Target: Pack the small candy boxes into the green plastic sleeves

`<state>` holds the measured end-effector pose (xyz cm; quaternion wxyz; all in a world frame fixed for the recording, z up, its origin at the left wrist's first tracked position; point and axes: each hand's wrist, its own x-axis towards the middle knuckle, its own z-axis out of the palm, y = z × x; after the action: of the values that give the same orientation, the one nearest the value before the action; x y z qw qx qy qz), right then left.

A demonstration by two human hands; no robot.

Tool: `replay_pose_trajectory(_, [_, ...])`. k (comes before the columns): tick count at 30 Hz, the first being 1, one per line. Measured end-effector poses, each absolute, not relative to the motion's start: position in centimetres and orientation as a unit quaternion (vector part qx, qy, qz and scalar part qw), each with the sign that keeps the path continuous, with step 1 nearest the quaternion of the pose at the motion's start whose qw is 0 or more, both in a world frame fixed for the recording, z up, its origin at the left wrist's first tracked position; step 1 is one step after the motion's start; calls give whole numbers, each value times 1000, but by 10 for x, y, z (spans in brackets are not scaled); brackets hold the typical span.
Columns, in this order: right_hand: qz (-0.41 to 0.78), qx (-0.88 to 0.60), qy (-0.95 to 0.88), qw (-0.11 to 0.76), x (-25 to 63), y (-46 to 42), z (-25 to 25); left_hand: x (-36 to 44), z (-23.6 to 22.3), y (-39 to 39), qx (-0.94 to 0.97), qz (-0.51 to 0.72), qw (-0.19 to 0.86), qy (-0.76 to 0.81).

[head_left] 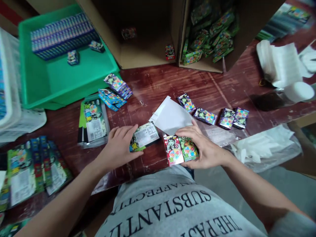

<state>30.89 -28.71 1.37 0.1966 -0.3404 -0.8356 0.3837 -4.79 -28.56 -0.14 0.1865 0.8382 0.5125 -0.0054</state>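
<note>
My left hand grips the left end of a green-and-black printed carton with a white label, thumb along its near edge. Close by on the right, my right hand is closed around two small card boxes standing side by side. One is a red-and-white box; the other, a green box, lies against my palm. A gap separates the carton from the two boxes. Just beyond both hands lies a blank white sheet, partly beneath my right fingers.
Purple-black small boxes lie in a loose row at right. Flat printed cartons are stacked at left. A green bin and cardboard boxes stand along the back. A clear bag of white pieces lies at the right edge.
</note>
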Motion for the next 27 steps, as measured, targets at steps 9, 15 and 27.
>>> replay_pose_trajectory(9, [374, -291, -873, 114, 269, -253, 20, -67, 20, -327, 823, 77, 296, 479])
replay_pose_trajectory(15, [347, -269, -894, 93, 238, -264, -1, -74, -9, -345, 806, 77, 283, 513])
replay_pose_trajectory(27, [351, -269, -895, 60, 242, -250, -5, -76, -18, -349, 799, 68, 294, 521])
